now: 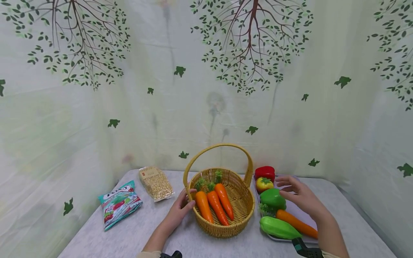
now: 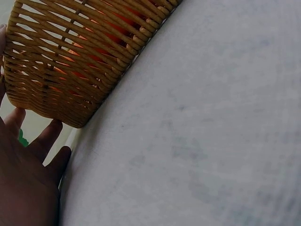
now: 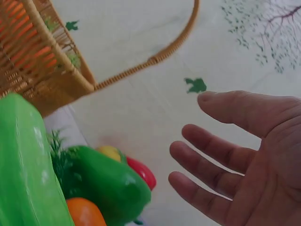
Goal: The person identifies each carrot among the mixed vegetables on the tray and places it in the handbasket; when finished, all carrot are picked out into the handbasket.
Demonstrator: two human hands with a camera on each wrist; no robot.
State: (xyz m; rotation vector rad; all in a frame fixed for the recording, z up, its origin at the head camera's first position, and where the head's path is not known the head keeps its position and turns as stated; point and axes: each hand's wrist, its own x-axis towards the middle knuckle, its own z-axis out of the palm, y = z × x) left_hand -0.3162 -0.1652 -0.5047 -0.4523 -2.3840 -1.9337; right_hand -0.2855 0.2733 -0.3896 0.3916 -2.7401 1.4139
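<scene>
My left hand (image 1: pixel 179 210) rests at the left side of a wicker basket (image 1: pixel 222 231), its fingertips at the rim by the handle's foot. In the left wrist view, several spread fingers (image 2: pixel 44 139) lie along the basket's outer wall. Three carrots (image 1: pixel 217 206) with green tops lie inside the basket. My right hand (image 1: pixel 301 197) hovers over the tray at the right, fingers apart, holding nothing. Nearest to it is a green bell pepper (image 1: pixel 273 199); in the right wrist view the palm (image 3: pixel 277 174) faces the vegetables with a gap between.
The tray (image 1: pixel 298 212) also carries a red pepper (image 1: pixel 265 173), a yellow-red fruit (image 1: pixel 264 184), another carrot (image 1: pixel 298 224) and a long green vegetable (image 1: pixel 279 228). On the left lie a teal candy bag (image 1: pixel 120 205) and a pack of pale grains (image 1: pixel 157 183). The arched handle (image 1: pixel 222 145) stands upright.
</scene>
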